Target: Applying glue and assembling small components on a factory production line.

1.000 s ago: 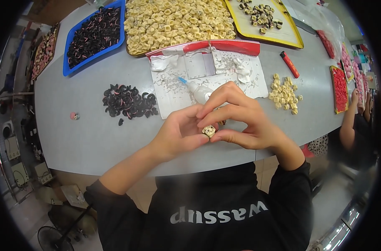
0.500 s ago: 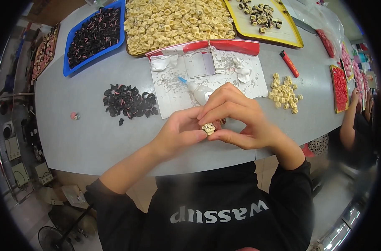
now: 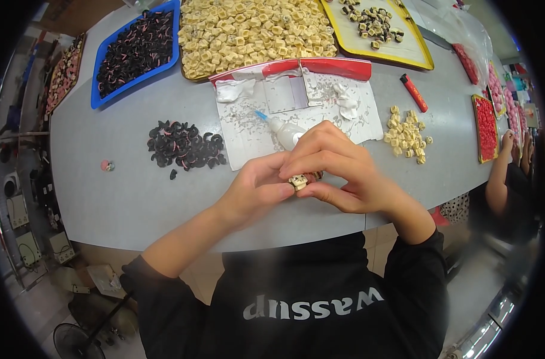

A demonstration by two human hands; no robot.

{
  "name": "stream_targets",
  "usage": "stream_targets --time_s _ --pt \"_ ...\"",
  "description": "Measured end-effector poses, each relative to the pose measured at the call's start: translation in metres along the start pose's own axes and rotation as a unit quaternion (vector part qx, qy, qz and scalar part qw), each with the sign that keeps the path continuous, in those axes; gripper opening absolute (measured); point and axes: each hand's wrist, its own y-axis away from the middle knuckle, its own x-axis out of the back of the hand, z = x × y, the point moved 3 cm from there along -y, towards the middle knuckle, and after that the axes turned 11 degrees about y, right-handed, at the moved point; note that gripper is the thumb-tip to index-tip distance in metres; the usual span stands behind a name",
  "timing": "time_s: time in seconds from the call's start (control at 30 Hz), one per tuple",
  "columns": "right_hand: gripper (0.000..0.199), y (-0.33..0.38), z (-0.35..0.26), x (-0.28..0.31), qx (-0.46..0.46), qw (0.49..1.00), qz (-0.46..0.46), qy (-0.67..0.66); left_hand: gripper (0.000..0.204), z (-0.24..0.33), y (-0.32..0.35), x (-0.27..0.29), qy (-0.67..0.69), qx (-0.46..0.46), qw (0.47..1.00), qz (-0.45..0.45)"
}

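Note:
Between the fingertips of my left hand [image 3: 257,182] and my right hand [image 3: 344,173] is a small cream figurine head [image 3: 297,180] with dark face markings. Both hands are closed on it, thumbs below and fingers above. Something dark and reddish shows just behind it, partly covered by my right fingers. A white squeeze bottle [image 3: 287,133] with a blue tip lies beyond my hands on a stained white cardboard sheet [image 3: 236,143]. To the left is a heap of black curved pieces [image 3: 186,145] with some pink; to the right, a small heap of cream pieces [image 3: 406,134].
At the back stand a blue tray [image 3: 95,90] of black pieces, a large pile of cream pieces [image 3: 254,33] and a yellow-rimmed tray [image 3: 425,54]. A red lighter [image 3: 413,93] lies at right. A small pink-and-blue piece [image 3: 107,165] sits left. Another person's arm [image 3: 497,179] shows at far right.
The cream figurine head has tilted slightly upward between my fingertips. My hands have hardly shifted, and the things on the table are unchanged.

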Motion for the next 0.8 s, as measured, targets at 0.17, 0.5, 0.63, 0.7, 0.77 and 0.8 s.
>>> stream_targets --time_s 0.17,0.5,0.63,0.7,0.77,0.8 --pt "0.024 0.0005 0.0001 -0.0030 -0.001 1.000 0.005 0.010 0.032 -0.0002 0.0012 0.0018 -0.012 0.001 1.000 0.011" --pt "0.026 -0.0003 -0.0025 -0.0056 0.010 0.999 0.037 0.004 0.034 -0.0035 -0.0007 0.0032 -0.055 -0.006 0.998 0.032" --pt "0.023 0.0023 0.0010 -0.0073 0.015 0.999 0.029 0.007 0.032 -0.0035 -0.0006 0.0034 -0.055 -0.004 0.998 0.033" --pt "0.022 0.0023 0.0011 -0.0083 0.017 0.999 0.032 0.007 0.029 -0.0030 -0.0016 0.0010 -0.062 -0.004 0.997 0.040" --pt "0.022 0.0026 0.0017 -0.0094 0.020 0.999 0.035 0.006 0.039 -0.0027 -0.0014 0.0000 -0.071 0.017 0.995 0.063" --pt "0.022 0.0028 0.0021 -0.0102 0.021 0.999 0.039 0.007 0.050 -0.0033 -0.0011 0.0006 -0.080 0.039 0.992 0.086"
